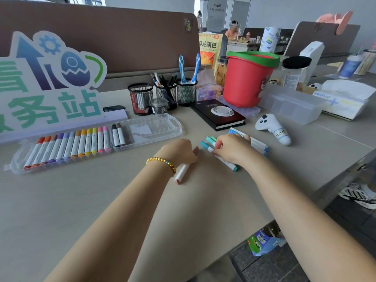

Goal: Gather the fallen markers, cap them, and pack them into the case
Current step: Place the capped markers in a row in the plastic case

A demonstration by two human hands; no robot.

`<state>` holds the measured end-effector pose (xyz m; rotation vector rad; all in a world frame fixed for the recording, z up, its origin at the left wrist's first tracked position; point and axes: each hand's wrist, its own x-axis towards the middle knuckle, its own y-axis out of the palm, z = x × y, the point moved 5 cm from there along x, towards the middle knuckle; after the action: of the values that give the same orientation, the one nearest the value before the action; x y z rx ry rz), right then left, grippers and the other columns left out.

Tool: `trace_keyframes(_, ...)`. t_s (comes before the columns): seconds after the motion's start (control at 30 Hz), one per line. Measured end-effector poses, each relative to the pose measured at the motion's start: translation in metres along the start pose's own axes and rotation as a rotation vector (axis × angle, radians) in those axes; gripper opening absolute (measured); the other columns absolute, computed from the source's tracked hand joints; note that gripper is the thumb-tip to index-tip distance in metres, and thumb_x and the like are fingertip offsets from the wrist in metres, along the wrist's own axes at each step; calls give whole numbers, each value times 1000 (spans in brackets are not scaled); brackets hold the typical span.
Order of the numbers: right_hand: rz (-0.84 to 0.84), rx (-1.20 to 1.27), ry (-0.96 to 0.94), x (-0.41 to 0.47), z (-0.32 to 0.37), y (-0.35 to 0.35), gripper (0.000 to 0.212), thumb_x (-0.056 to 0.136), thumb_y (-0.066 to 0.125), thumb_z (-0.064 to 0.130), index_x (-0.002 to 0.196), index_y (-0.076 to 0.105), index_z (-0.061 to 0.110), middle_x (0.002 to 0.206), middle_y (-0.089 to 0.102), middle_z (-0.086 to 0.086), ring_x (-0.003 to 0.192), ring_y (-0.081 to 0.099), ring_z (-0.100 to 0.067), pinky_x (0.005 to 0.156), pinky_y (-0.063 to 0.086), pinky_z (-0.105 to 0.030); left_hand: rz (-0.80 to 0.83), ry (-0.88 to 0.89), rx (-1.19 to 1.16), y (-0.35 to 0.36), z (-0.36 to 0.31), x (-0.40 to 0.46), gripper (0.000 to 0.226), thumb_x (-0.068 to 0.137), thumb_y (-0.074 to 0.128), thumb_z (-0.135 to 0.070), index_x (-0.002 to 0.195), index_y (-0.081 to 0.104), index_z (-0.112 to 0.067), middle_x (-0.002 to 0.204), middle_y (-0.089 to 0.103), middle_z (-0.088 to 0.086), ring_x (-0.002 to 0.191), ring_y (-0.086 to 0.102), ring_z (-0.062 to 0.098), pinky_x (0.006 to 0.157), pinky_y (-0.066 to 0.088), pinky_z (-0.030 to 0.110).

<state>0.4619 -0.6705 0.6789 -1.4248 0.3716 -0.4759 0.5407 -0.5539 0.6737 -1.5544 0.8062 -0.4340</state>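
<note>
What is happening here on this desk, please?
A person is gathering loose markers on the desk. The left hand holds a pink-capped marker in its grip, and the right hand rests on a bunch of blue and teal markers beside it. The clear case lies open to the left, with a row of colored markers already packed and its right part mostly free.

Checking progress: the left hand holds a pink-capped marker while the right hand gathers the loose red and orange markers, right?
Not quite. In the head view, the loose markers under the right hand are teal and blue, not red and orange. The left hand does hold the pink-capped marker.
</note>
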Motion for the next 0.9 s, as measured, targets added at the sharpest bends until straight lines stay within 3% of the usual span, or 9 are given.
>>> trace_keyframes(0.1,4,-3,-19,0,10,6,25,89,56,43,97,65,21,107,64,-4,113,51,-26,92,33,-33,31,-33,-25,-4,18,-5,34,91,48,-29,64,44,-9,62,44,2,57,44,15,50,33,23)
trace_keyframes(0.17,10,-20,-36,1,17,8,30,88,57,42,96,65,15,99,63,-7,105,54,-28,81,38,-30,56,-80,-93,-4,32,-7,35,91,47,-31,64,45,-10,60,49,2,53,45,13,48,33,22)
trace_keyframes(0.27,21,-62,-78,1,28,9,31,88,57,34,67,49,13,67,45,-3,82,50,-30,60,34,-29,79,-132,-229,-4,52,-10,32,91,48,-32,71,51,-8,62,52,3,51,47,14,51,38,23)
trace_keyframes(0.33,35,-70,-80,2,37,8,40,90,55,31,58,36,15,59,37,-2,73,45,-29,52,29,-30,66,-147,-350,-5,62,-12,29,92,47,-28,73,54,-8,59,51,4,48,44,15,50,36,22)
trace_keyframes(0.43,54,58,-73,8,51,5,31,89,54,32,65,46,12,64,48,-3,73,51,-29,55,34,-29,28,-190,-554,-11,79,-11,24,94,42,-19,74,50,-7,55,57,5,41,40,13,42,31,19)
trace_keyframes(0.53,110,355,-68,18,73,-3,20,89,55,31,80,54,14,71,53,-3,64,48,-20,58,34,-27,-29,-276,-756,-22,101,-6,26,98,41,-24,84,53,-6,52,66,-1,37,42,8,40,33,16)
trace_keyframes(0.7,101,628,-92,52,116,-9,17,90,55,31,84,51,15,71,47,-3,60,40,-16,52,28,-25,-172,-354,-994,-42,144,-1,28,98,44,-21,97,59,2,77,68,4,45,52,6,43,42,14)
trace_keyframes(0.8,100,740,-94,74,135,-4,18,89,55,29,81,49,15,70,45,-3,63,41,-18,54,31,-26,-214,-348,-1012,-50,168,3,28,97,47,-21,81,60,-2,86,71,5,37,52,0,38,42,11)
trace_keyframes(0.9,108,807,-119,95,155,2,17,88,55,27,80,47,16,71,38,-7,66,34,-19,55,24,-26,-346,-407,-808,-60,192,11,30,95,47,-26,78,60,-4,71,63,6,42,49,9,43,39,14)
